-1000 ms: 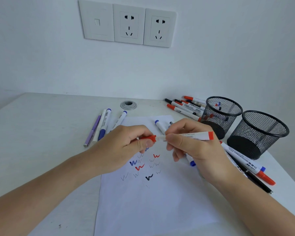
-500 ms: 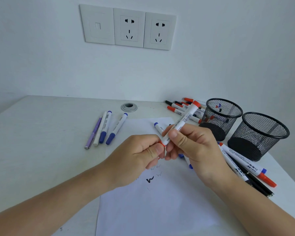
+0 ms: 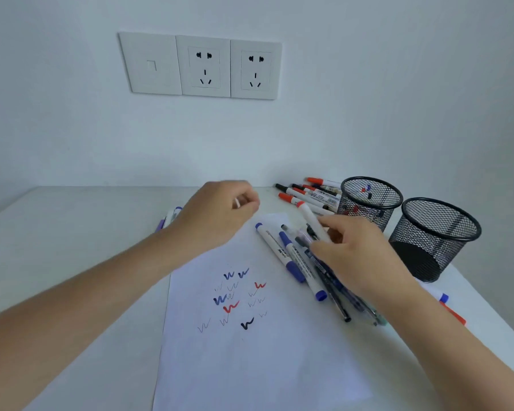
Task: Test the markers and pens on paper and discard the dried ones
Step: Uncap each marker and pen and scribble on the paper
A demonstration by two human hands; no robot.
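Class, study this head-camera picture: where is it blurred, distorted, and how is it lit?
Head view: the left hand is smeared by motion blur; the mesh cups and the ink scribbles are sharp; the wide lens bows the socket panel; light is soft and even, shadows faint, no glare.

White panel (image 3: 201,93) of one switch (image 3: 151,66) and two sockets (image 3: 255,69) on the pale wall (image 3: 398,84) above a white table (image 3: 57,262).

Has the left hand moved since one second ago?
Yes. The left hand went from over the scribbles to beyond the far edge of the paper, toward the wall.
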